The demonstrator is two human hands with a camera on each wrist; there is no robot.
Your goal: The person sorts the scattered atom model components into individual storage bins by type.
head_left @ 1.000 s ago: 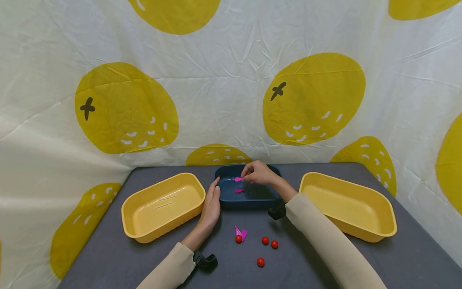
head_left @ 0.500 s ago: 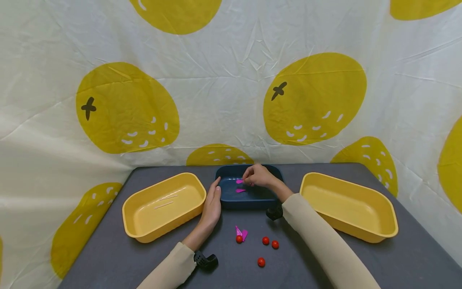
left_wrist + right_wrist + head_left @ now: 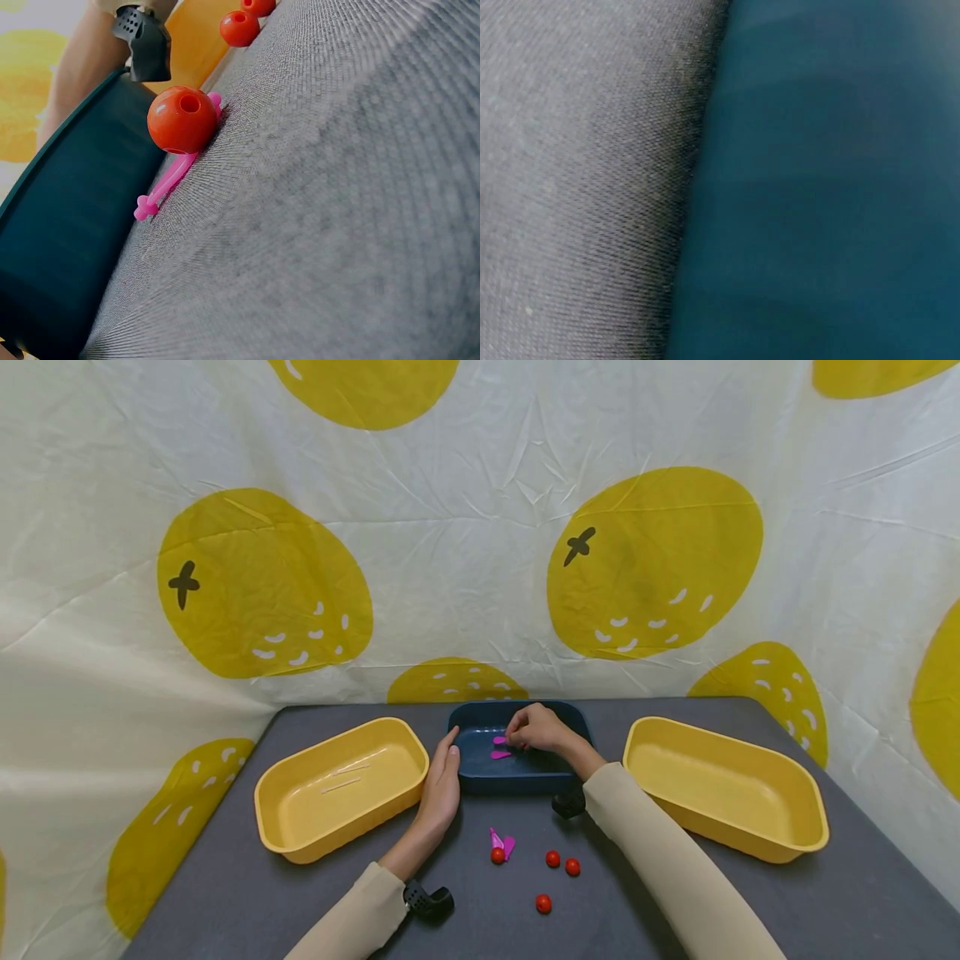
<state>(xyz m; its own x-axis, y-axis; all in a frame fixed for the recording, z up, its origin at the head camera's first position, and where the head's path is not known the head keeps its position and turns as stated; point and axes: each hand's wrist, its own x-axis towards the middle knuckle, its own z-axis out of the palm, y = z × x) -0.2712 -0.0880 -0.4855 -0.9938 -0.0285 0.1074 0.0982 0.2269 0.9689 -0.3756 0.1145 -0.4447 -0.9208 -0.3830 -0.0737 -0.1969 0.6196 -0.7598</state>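
Observation:
My left hand (image 3: 441, 785) lies with straight fingers along the left end of a dark blue tray (image 3: 517, 784). Inside that tray, my right hand (image 3: 540, 729) pinches a small pink teardrop-shaped piece (image 3: 499, 740) low over the bottom. A second pink teardrop-shaped piece (image 3: 500, 755) lies just in front of it. On the table before the tray are two more pink pieces (image 3: 509, 847) with a red bead (image 3: 497, 856) by them. The left wrist view shows the holed bead (image 3: 177, 124) against a thin knobbed pink piece (image 3: 171, 178). Only tray wall (image 3: 817, 180) and cloth fill the right wrist view.
A yellow tray (image 3: 300, 852) holding two thin pale sticks (image 3: 341, 786) stands at the left. Another yellow tray (image 3: 750, 843) stands at the right, beside my right forearm. Several red beads (image 3: 543, 903) lie loose on the grey table (image 3: 480, 927) between my arms.
My right hand has moved slightly toward me and down, bringing its pink piece closer to the one lying in the blue tray. My left hand stays at the tray's end.

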